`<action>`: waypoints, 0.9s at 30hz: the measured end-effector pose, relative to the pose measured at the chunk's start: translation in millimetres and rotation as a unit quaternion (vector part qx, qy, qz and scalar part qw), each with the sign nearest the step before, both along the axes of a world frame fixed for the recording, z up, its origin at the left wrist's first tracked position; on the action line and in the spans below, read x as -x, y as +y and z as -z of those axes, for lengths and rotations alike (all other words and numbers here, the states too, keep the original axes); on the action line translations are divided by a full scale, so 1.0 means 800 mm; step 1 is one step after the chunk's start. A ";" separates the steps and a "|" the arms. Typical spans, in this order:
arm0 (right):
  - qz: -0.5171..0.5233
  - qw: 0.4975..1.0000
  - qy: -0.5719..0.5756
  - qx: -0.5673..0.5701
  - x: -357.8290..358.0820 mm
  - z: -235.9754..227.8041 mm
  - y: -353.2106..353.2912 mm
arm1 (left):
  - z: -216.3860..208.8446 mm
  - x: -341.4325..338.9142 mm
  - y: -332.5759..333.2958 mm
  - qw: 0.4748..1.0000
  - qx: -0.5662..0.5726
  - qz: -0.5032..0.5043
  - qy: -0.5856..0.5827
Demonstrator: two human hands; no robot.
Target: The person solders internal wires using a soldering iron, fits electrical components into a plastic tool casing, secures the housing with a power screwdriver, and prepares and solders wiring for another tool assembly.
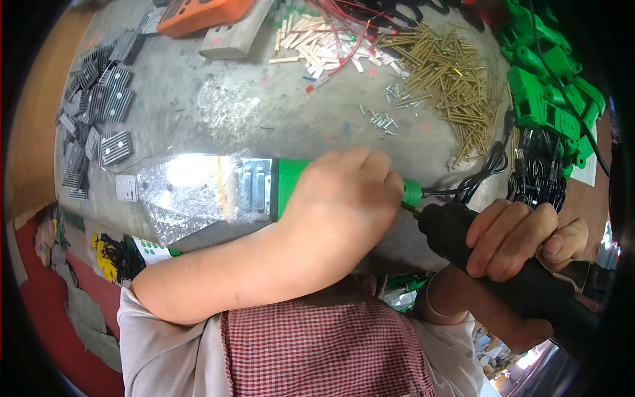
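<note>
My left hand [344,195] is closed around the green housing of a corded power tool [287,180] lying on the grey table. Left of my hand, the tool has a slotted metal section, and clear plastic wrap [185,192] covers its far left part. A black cord leaves its right end. My right hand [512,241] grips a black electric screwdriver [453,228]. The screwdriver's bit points left at the tool's right end, close by my left fingers. Whether the bit sits on a screw is hidden.
Long brass-coloured screws [456,86] and small silver screws [383,121] lie beyond my hands, beside white tubes [324,49]. Green housings [555,99] and black cords [539,169] are piled right. Striped grey blocks [109,96] stand left. An orange meter [205,14] sits at the back.
</note>
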State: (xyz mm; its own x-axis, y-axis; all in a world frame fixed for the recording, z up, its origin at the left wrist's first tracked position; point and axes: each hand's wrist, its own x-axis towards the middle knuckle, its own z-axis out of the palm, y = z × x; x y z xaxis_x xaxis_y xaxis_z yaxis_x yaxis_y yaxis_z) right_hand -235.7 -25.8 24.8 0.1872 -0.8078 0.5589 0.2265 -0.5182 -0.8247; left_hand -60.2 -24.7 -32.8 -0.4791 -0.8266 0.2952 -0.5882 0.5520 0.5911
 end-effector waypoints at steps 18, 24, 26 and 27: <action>-0.053 0.998 0.012 0.028 -0.018 -0.035 -0.009 | -0.022 -0.082 0.069 0.995 0.030 0.037 -0.087; -0.166 0.985 0.003 0.041 -0.111 -0.013 -0.059 | 0.027 -0.089 0.087 0.981 0.138 0.023 -0.132; -0.140 0.990 -0.022 -0.016 -0.121 -0.018 -0.049 | 0.028 -0.089 0.084 0.985 0.131 0.015 -0.111; -0.115 0.992 -0.032 -0.044 -0.126 -0.019 -0.045 | 0.029 -0.089 0.084 0.987 0.128 0.015 -0.095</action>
